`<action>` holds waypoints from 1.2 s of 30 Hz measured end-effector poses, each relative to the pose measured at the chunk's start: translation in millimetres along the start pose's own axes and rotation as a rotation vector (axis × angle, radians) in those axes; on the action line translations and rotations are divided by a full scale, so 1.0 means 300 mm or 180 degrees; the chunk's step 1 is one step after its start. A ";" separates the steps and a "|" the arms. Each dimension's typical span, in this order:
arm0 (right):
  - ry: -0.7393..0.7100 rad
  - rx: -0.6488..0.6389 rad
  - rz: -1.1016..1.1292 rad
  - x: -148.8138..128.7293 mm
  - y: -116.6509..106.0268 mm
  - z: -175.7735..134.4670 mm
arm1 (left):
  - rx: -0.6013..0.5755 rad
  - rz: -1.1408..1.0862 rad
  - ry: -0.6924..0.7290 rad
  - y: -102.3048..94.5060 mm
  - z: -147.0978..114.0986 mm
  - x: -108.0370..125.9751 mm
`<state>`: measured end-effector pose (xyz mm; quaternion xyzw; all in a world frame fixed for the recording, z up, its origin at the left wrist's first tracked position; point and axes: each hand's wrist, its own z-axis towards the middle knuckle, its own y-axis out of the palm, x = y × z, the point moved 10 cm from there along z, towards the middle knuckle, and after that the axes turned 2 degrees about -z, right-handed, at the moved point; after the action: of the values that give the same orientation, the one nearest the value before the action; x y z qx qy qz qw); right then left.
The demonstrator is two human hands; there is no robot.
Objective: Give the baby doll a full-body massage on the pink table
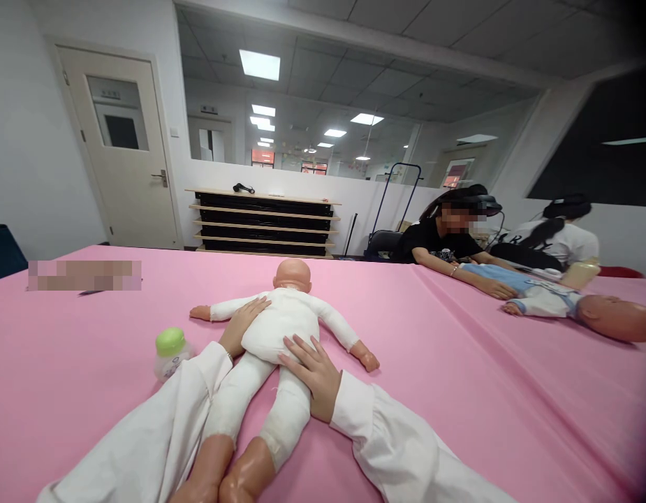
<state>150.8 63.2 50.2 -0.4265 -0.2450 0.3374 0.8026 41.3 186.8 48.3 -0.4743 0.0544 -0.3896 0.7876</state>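
Observation:
A baby doll (283, 318) with a white cloth body lies stretched out on the pink table cover, its head away from me and its feet toward me. My left hand (244, 323) rests flat along the left side of its torso, fingers extended. Lower down, my right hand (316, 370) lies with spread fingers over the doll's right-hand hip and upper thigh. Both hands touch the doll without grasping it. Beside my left sleeve stands a clear jar with a green lid (170, 342), partly covered by that sleeve.
Pink cloth (417, 363) covers the table, with folds running along its right side. Across the table a person in a black top (443, 241) touches another doll (547, 293) in blue and white clothes. Another person sits behind. A low shelf (265, 220) stands by the wall.

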 end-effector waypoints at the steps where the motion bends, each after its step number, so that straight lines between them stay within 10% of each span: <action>1: 0.0089 0.0103 0.0017 0.008 -0.008 -0.001 | 0.0028 -0.0086 0.0070 -0.013 -0.009 0.019; 12: 0.0763 0.0735 0.0108 0.081 -0.062 -0.016 | -0.0224 0.0337 0.1020 -0.045 -0.125 0.224; 18: 0.0337 0.0548 -0.0121 0.057 -0.043 -0.005 | -0.0411 0.0485 0.1697 -0.020 -0.170 0.273; 24: 0.0351 -0.0012 0.0107 0.076 0.012 0.003 | -0.0479 0.0269 0.1233 -0.007 -0.149 0.218; 32: 0.1258 0.0842 -0.0144 0.188 0.008 -0.056 | -0.0156 0.0062 0.0061 -0.005 -0.137 0.074; 36: 0.1074 0.1102 -0.0395 0.158 -0.048 -0.041 | 0.0390 0.0244 0.0387 -0.063 -0.141 0.098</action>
<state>195.1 86.5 61.1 -0.3171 -0.0718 0.2485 0.9125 31.5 132.8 48.5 -0.3983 0.0962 -0.3899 0.8247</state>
